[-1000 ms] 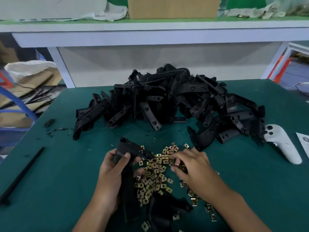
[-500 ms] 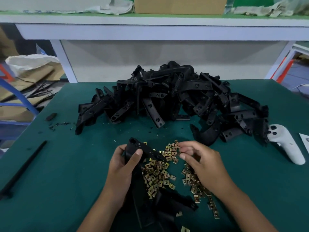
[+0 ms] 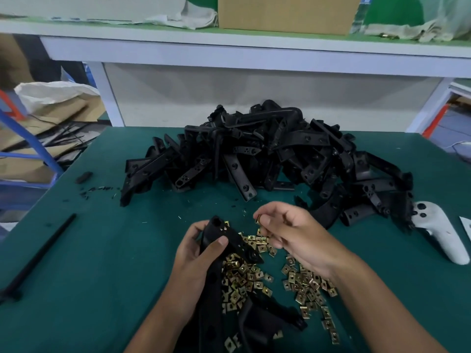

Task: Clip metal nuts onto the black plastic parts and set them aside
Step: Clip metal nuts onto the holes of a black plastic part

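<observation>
My left hand [image 3: 196,261] grips a black plastic part [image 3: 229,238], its upper end raised above the table with a brass nut near the top. My right hand [image 3: 293,233] pinches one metal nut [image 3: 257,219] between thumb and forefinger, a short way right of the part's top. Several loose brass nuts [image 3: 244,276] lie scattered on the green table [image 3: 89,263] under and between my hands. A big heap of black plastic parts [image 3: 267,154] fills the far middle of the table. More black parts [image 3: 262,324] lie near the front edge.
A white handheld controller [image 3: 438,230] lies at the right. A long black strip [image 3: 38,256] lies at the left, with a small black piece [image 3: 84,177] beyond it. A white shelf [image 3: 254,49] with a cardboard box [image 3: 288,14] stands behind the table.
My right hand has lifted off the nut pile with one nut pinched and moved up toward the part's top. My left hand has kept its hold on the black part.
</observation>
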Action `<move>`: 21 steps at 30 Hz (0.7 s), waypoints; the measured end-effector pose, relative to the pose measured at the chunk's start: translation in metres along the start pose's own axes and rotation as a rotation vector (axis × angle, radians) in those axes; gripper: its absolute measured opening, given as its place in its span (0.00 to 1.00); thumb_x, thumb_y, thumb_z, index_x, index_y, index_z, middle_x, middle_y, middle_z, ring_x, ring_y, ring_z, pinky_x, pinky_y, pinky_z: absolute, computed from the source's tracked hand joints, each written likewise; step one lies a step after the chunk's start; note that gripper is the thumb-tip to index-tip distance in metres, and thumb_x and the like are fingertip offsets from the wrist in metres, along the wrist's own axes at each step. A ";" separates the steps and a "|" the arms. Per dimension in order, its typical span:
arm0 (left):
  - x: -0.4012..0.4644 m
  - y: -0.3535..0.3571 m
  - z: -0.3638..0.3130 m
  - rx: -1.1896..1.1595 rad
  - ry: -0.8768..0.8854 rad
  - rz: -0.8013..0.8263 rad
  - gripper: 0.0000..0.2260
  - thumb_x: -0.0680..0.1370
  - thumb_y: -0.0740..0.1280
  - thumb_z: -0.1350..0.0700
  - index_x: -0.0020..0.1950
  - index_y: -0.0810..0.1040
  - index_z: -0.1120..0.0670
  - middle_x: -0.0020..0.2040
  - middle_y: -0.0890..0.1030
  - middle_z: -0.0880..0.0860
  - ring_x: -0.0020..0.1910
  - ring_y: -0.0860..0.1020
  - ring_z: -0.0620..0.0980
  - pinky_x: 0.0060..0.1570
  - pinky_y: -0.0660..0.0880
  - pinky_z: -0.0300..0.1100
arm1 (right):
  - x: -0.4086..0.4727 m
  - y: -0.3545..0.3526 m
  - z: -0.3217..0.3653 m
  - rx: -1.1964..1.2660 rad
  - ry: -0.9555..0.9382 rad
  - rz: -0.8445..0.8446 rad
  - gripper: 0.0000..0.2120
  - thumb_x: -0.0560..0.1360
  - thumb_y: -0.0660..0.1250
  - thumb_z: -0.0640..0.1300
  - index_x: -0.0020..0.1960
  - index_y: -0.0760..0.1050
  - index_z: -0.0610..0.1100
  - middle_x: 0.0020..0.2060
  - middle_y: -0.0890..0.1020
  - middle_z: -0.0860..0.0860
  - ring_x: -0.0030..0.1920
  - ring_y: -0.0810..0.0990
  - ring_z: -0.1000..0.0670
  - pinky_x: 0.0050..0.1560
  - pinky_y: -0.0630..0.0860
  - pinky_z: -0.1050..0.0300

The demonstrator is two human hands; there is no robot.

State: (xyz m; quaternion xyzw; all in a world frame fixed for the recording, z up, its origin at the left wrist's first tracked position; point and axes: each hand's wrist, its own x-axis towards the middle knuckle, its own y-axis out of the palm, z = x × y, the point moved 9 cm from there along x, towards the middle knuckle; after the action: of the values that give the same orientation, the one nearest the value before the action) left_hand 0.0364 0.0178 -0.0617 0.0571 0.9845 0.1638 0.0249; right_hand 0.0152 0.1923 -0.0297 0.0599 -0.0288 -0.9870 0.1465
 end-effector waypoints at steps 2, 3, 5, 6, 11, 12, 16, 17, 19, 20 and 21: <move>0.000 0.000 -0.001 -0.004 0.001 0.007 0.14 0.69 0.77 0.48 0.49 0.79 0.52 0.47 0.82 0.54 0.47 0.80 0.51 0.49 0.75 0.44 | 0.007 0.008 -0.004 0.004 0.041 0.039 0.09 0.75 0.69 0.47 0.51 0.81 0.44 0.38 0.81 0.53 0.41 0.75 0.53 0.34 0.70 0.63; 0.000 0.000 -0.001 -0.005 0.000 0.011 0.15 0.68 0.76 0.47 0.50 0.79 0.52 0.47 0.81 0.54 0.47 0.80 0.51 0.50 0.75 0.44 | 0.009 0.011 -0.006 0.000 0.058 0.059 0.09 0.76 0.68 0.47 0.51 0.79 0.42 0.38 0.81 0.53 0.40 0.76 0.55 0.33 0.70 0.64; 0.000 0.000 -0.001 0.000 0.005 0.023 0.16 0.69 0.76 0.47 0.50 0.78 0.53 0.47 0.81 0.53 0.47 0.79 0.51 0.50 0.75 0.44 | 0.012 0.016 -0.009 -0.018 0.082 0.088 0.09 0.76 0.68 0.46 0.51 0.78 0.41 0.39 0.82 0.52 0.39 0.76 0.57 0.33 0.70 0.64; 0.001 0.001 -0.001 0.002 0.009 0.029 0.16 0.69 0.75 0.48 0.50 0.78 0.54 0.47 0.81 0.53 0.47 0.79 0.51 0.49 0.75 0.43 | 0.014 0.017 -0.011 -0.017 0.088 0.095 0.09 0.75 0.69 0.46 0.51 0.78 0.41 0.39 0.83 0.52 0.38 0.77 0.58 0.33 0.70 0.64; 0.001 -0.001 0.002 -0.005 0.005 0.023 0.17 0.69 0.76 0.48 0.52 0.78 0.55 0.48 0.82 0.55 0.49 0.80 0.53 0.52 0.77 0.46 | 0.012 0.016 -0.020 0.013 0.099 0.098 0.08 0.73 0.71 0.46 0.48 0.79 0.42 0.39 0.82 0.51 0.38 0.76 0.56 0.35 0.71 0.64; 0.001 -0.001 0.002 0.002 0.001 0.020 0.17 0.69 0.76 0.48 0.52 0.78 0.55 0.48 0.82 0.54 0.49 0.81 0.52 0.51 0.77 0.45 | 0.012 0.016 -0.020 0.011 0.103 0.103 0.08 0.73 0.71 0.46 0.48 0.78 0.42 0.40 0.83 0.51 0.38 0.75 0.57 0.35 0.71 0.64; 0.001 -0.002 0.004 0.030 -0.014 0.010 0.16 0.69 0.76 0.47 0.52 0.79 0.52 0.49 0.83 0.55 0.49 0.82 0.53 0.51 0.76 0.47 | 0.012 0.012 -0.013 0.077 0.077 0.071 0.09 0.73 0.70 0.44 0.50 0.76 0.41 0.44 0.86 0.49 0.39 0.77 0.58 0.35 0.71 0.65; 0.001 -0.002 0.004 0.039 -0.012 0.008 0.16 0.69 0.76 0.47 0.51 0.80 0.51 0.49 0.83 0.55 0.49 0.81 0.54 0.51 0.76 0.48 | 0.010 0.011 -0.013 0.097 0.067 0.055 0.10 0.73 0.70 0.44 0.51 0.76 0.41 0.44 0.86 0.49 0.40 0.77 0.57 0.35 0.71 0.65; 0.000 -0.001 0.004 0.061 -0.008 0.010 0.15 0.69 0.76 0.47 0.51 0.80 0.51 0.48 0.83 0.54 0.48 0.81 0.53 0.52 0.76 0.50 | 0.006 0.009 -0.015 0.115 0.054 0.029 0.11 0.74 0.70 0.45 0.53 0.77 0.41 0.45 0.86 0.49 0.41 0.78 0.57 0.35 0.72 0.65; 0.000 -0.001 0.005 0.070 -0.006 0.015 0.15 0.69 0.76 0.47 0.51 0.80 0.51 0.48 0.83 0.54 0.48 0.81 0.54 0.52 0.76 0.51 | 0.004 0.009 -0.016 0.109 0.054 0.017 0.12 0.74 0.70 0.46 0.53 0.77 0.40 0.45 0.86 0.49 0.41 0.78 0.57 0.35 0.72 0.65; 0.000 0.000 0.005 0.076 -0.004 0.018 0.16 0.69 0.76 0.47 0.52 0.80 0.51 0.48 0.83 0.54 0.48 0.81 0.54 0.53 0.77 0.52 | 0.001 0.008 -0.018 0.098 0.058 0.006 0.12 0.74 0.70 0.46 0.53 0.76 0.40 0.46 0.86 0.48 0.42 0.78 0.56 0.35 0.73 0.64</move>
State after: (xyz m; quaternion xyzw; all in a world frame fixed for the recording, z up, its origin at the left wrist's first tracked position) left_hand 0.0367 0.0193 -0.0666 0.0673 0.9894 0.1264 0.0231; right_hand 0.0187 0.1837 -0.0474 0.0954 -0.0733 -0.9817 0.1473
